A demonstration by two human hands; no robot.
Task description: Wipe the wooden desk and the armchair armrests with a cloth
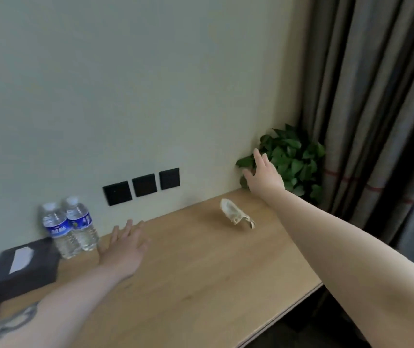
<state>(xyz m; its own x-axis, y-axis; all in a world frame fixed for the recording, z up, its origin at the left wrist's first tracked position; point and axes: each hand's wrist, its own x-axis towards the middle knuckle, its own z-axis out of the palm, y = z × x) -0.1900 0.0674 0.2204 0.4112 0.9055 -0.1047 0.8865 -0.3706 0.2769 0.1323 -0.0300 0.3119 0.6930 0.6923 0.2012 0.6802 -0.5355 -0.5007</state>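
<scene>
left hand (125, 249) flat and open on the wooden desk (188, 285), holding nothing, just beside two water bottles (70, 227) and near a black tissue box (25, 267). right hand (263, 175) open too, fingers spread, empty, up by the green plant (294, 159) in the corner. small crumpled cloth (236, 213) on the desk between both hands, not touched

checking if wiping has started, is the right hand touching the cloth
Apart. The head view shows the open right hand reaching toward the plant, with bare desk between it and the crumpled cloth.
</scene>
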